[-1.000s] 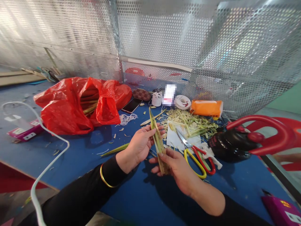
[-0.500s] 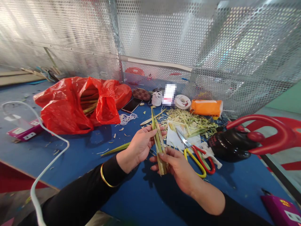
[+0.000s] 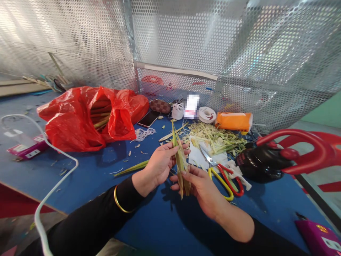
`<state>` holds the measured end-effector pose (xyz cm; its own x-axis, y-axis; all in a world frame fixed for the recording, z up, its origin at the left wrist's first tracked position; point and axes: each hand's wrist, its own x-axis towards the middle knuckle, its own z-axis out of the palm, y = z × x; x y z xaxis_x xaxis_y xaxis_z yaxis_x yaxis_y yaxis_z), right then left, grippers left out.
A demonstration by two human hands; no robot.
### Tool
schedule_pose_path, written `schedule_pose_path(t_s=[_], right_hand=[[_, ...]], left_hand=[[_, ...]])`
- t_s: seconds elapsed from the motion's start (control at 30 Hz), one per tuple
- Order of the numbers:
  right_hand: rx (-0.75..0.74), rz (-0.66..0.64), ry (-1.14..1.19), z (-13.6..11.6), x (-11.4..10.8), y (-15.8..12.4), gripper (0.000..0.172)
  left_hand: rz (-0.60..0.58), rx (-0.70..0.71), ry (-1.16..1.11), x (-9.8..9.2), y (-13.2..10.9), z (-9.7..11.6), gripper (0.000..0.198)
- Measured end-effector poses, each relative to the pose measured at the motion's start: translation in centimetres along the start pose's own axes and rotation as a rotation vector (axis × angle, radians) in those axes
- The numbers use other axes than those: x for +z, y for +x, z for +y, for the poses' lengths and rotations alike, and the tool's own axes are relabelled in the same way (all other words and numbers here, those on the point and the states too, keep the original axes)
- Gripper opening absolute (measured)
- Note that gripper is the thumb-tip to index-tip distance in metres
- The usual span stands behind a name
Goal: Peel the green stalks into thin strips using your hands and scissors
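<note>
Between my two hands is a long, yellow-green folded leaf, held over the table with its pointed tip upward. My left hand pinches its upper part, thumb in front and fingers behind. Lower down, my right hand grips it between thumb and fingers, and the brownish bottom end splits into two flaps. Right of my right hand lie scissors with one yellow and one red handle, blades on white paper. Another green leaf lies left of my left hand, partly hidden by it.
A red plastic bag of brown strips stands at the left. Shredded trimmings, a tape roll, an orange packet and a phone lie behind. A black kettle with red handle stands right; a white cable crosses the left.
The lower end of the leaf has turned slightly and its flaps have spread apart. Both hands keep nearly the same place and hold.
</note>
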<state>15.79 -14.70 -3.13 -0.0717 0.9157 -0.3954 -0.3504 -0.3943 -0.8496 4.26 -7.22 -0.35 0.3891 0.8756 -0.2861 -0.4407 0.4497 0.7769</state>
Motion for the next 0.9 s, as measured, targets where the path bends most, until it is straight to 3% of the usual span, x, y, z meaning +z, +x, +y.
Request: schedule_pose_path(t_s=[0.9], right_hand=[[-0.025, 0.078, -0.033, 0.31, 0.3, 0.25, 0.042]], left_hand=[[0.026, -0.01, -0.028, 0.15, -0.18, -0.76, 0.015]])
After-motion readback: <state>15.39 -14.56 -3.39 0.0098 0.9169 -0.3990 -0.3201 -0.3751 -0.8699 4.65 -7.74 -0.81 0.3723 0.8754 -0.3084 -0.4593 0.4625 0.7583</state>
